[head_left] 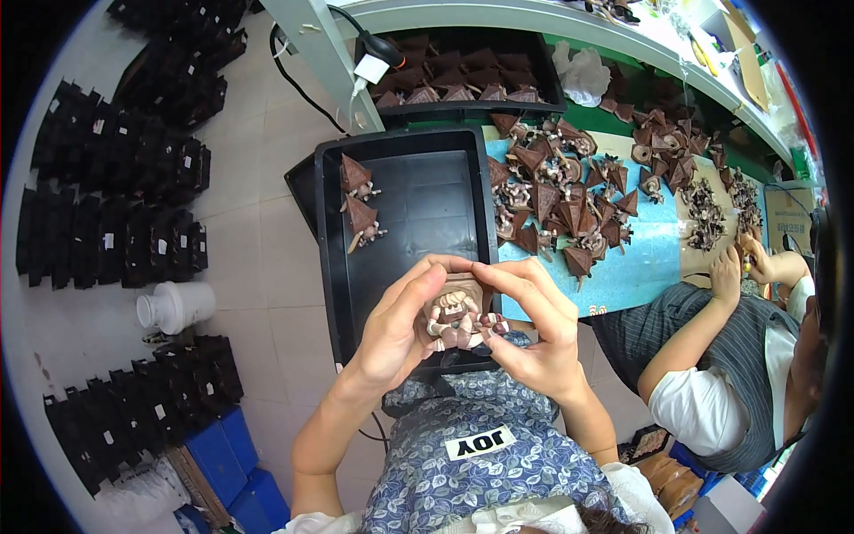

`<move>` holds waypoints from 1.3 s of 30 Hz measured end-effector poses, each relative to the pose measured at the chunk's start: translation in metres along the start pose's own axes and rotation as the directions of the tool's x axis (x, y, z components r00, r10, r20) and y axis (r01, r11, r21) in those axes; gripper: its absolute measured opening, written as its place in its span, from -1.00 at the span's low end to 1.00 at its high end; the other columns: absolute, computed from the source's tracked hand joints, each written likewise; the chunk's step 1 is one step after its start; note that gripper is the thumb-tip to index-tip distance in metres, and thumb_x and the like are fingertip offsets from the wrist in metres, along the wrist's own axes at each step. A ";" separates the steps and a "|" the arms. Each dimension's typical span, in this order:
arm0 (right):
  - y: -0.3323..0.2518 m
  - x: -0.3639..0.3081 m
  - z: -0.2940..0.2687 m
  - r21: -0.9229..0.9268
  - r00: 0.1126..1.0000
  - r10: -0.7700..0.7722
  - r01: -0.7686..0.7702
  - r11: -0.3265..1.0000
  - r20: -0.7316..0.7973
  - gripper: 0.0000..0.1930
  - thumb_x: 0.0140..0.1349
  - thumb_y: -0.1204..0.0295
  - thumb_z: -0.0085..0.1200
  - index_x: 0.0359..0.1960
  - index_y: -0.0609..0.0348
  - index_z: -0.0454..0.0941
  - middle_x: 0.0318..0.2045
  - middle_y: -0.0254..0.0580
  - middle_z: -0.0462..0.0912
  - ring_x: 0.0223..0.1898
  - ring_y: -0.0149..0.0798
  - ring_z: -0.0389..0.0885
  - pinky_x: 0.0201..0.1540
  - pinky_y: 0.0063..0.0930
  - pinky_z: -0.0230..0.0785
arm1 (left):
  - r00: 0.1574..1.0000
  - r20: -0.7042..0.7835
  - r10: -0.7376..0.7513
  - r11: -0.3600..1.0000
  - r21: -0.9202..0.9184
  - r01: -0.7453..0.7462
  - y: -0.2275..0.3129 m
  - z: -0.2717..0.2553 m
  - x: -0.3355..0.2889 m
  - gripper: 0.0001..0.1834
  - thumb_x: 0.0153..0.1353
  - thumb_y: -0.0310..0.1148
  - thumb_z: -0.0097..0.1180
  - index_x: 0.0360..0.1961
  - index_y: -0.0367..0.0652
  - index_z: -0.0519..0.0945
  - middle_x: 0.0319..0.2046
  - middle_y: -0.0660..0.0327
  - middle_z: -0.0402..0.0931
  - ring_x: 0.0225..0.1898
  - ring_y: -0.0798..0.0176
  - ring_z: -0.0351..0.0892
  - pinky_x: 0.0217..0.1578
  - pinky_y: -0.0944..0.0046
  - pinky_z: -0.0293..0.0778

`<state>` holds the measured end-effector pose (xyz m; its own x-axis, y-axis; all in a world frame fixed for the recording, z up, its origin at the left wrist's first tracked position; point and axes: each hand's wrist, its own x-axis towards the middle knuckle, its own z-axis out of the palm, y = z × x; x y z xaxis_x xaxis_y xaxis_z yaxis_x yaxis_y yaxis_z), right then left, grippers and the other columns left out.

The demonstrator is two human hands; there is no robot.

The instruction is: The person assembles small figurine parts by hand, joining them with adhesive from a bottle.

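Close in front of my body, both hands hold a small painted figurine (455, 322) with cream, pink and dark red parts and a brown hood-like top. My left hand (391, 325) curls round its left side, fingertips over the top edge. My right hand (541, 334) grips the other side, thumb at the dark red piece and index finger along the top. Beyond them lies a black tray (414, 214). Two brown-topped figurines (360, 214) rest along its left side. Many similar figurines (556, 191) are heaped on the blue table mat (636, 280) to the right.
A second black tray (463, 109) full of brown pieces stands behind, beneath a shelf (498, 16). A black cable (302, 84) hangs by the shelf post. At right sits a co-worker (712, 392) handling small parts. Black boxes (111, 236) and a white bucket (176, 307) stand at left.
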<state>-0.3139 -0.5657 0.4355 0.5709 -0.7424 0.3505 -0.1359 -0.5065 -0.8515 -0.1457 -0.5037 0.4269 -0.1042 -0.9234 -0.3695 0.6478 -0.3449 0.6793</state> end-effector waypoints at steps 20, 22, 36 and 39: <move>0.047 -0.041 0.007 -0.046 0.907 0.421 -0.422 0.906 -0.016 -0.57 0.03 0.55 0.28 0.01 0.28 0.54 -0.14 -0.04 0.62 -0.13 -0.18 0.61 -0.14 -0.43 0.46 | 0.921 -0.357 0.158 0.231 0.920 0.317 -0.063 -0.105 0.017 -0.70 0.34 -0.17 -0.01 0.03 -0.01 0.46 -0.01 -0.07 0.26 -0.12 -0.09 0.48 -0.23 0.09 0.53; 0.052 -0.048 0.009 -0.048 0.855 0.518 -0.518 0.854 -0.013 -0.66 0.09 0.54 0.25 -0.06 0.30 0.58 -0.20 -0.05 0.64 -0.21 -0.21 0.64 -0.18 -0.43 0.46 | 0.868 -0.460 0.189 -0.046 0.879 0.475 -0.090 -0.138 0.028 -0.64 0.26 -0.22 0.08 0.09 0.12 0.46 0.06 -0.13 0.19 0.02 -0.37 0.27 -0.08 -0.19 0.45; 0.161 -0.029 0.011 -0.283 0.879 0.379 -0.457 0.843 -0.291 -0.52 0.06 0.56 0.25 0.06 0.28 0.45 -0.20 -0.05 0.60 -0.23 -0.18 0.61 -0.15 -0.38 0.45 | 0.831 -0.262 0.491 -0.301 0.844 0.444 -0.095 -0.190 0.074 -0.25 0.06 -0.13 0.32 0.30 0.36 0.29 0.26 -0.06 0.09 -0.01 -0.22 0.38 -0.11 -0.03 0.50; 0.240 0.021 0.008 -0.513 0.958 0.157 -0.262 0.817 -0.238 -0.45 0.04 0.62 0.15 0.15 0.27 0.38 -0.05 0.05 0.54 0.03 -0.07 0.52 0.01 -0.28 0.38 | 0.866 -0.280 0.413 -0.253 0.879 0.405 -0.079 -0.137 0.060 -0.12 0.05 -0.23 0.33 0.39 0.26 0.15 0.34 -0.09 -0.03 0.02 -0.25 0.35 0.01 -0.08 0.40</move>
<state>-0.3275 -0.6994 0.2355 0.3329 -0.8956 0.2950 -0.6762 -0.4448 -0.5873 -0.0999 -0.5089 0.2641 0.3888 -0.8954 -0.2171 -0.8691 -0.4346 0.2361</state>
